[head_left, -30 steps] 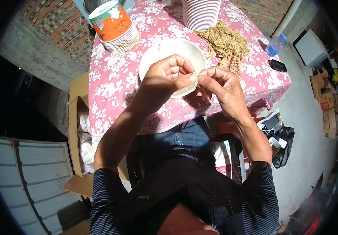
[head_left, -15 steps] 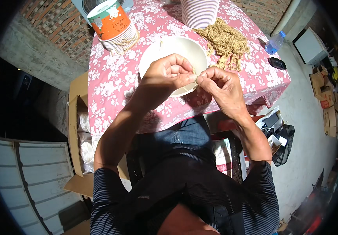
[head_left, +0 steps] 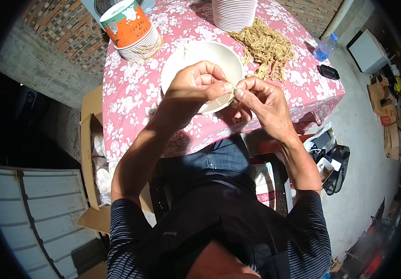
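The left hand [head_left: 198,83] pinches with its thumb and index finger, and the right hand [head_left: 265,102] does the same, so that their fingertips meet. Between them they grip a thin tan strand [head_left: 234,90], which is mostly hidden by the fingers. The strand is above the near right rim of a white bowl [head_left: 205,53], which stands on the bench [head_left: 126,104] with pink flowered cloth. Just beyond the bowl, to its right, lies a heap of tan cord [head_left: 268,49], near a stack of pale containers [head_left: 234,15].
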The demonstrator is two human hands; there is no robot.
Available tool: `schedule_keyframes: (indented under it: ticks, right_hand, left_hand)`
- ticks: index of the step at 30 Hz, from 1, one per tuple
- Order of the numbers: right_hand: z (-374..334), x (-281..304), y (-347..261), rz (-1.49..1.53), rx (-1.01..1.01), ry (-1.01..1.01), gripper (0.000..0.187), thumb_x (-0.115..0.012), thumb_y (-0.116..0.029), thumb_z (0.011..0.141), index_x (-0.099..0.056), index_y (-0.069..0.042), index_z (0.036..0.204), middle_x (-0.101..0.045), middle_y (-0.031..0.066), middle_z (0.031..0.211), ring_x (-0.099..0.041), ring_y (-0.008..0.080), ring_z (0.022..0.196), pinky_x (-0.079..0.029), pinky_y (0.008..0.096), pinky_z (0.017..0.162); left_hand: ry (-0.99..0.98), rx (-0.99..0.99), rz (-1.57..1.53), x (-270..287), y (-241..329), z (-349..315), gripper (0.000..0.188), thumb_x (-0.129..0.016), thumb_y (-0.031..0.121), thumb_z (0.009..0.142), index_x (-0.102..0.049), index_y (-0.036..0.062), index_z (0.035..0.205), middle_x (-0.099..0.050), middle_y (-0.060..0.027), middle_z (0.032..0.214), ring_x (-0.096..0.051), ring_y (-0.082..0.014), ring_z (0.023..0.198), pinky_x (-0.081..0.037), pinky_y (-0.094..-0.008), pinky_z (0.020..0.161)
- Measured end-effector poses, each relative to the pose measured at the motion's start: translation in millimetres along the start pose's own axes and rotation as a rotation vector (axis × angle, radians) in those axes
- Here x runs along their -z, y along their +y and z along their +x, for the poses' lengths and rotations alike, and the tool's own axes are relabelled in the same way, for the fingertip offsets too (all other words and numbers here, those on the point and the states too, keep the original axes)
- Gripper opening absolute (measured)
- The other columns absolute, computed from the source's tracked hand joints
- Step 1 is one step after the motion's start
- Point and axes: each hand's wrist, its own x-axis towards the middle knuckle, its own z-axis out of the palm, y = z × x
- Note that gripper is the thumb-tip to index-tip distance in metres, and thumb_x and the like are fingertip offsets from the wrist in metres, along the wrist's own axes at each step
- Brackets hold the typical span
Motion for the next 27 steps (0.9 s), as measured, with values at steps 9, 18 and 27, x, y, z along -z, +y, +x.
schedule_keyframes:
  ticks: [9,18,27]
  right_hand:
    - [-5,-10,-6,-0.174,0.082,0.046,0.013,-0.064,-0.010,0.105,-0.066,0.003,0.107,-0.075,0.0077,0.087,-0.066,0.0071,0.071,-0.052,0.0227,0.063]
    - [-2,-10,6,-0.512,0.411,0.134,0.007,-0.069,-0.001,0.096,-0.066,0.005,0.099,-0.069,0.0124,0.084,-0.070,0.0181,0.075,-0.053,0.0310,0.065]
    - [4,-14,11,-0.496,0.438,0.185,0.006,-0.070,0.002,0.093,-0.066,0.004,0.097,-0.068,0.0117,0.083,-0.066,0.0179,0.070,-0.050,0.0316,0.061]
  left_hand:
    - [0.273,-0.192,0.367,-17,-6,-3,0.016,-0.072,0.004,0.094,-0.063,-0.0047,0.104,-0.071,-0.0071,0.092,-0.067,-0.0094,0.083,-0.056,-0.0225,0.074]
    - [0.264,-0.147,0.779,-17,0,-13,0.014,-0.069,0.012,0.097,-0.075,-0.0002,0.100,-0.076,-0.0084,0.086,-0.069,-0.0102,0.080,-0.055,-0.0281,0.073]
    - [0.051,0.060,0.683,4,8,-1,0.021,-0.065,0.017,0.100,-0.073,-0.0011,0.104,-0.073,-0.0079,0.086,-0.066,-0.0139,0.081,-0.053,-0.0309,0.076]
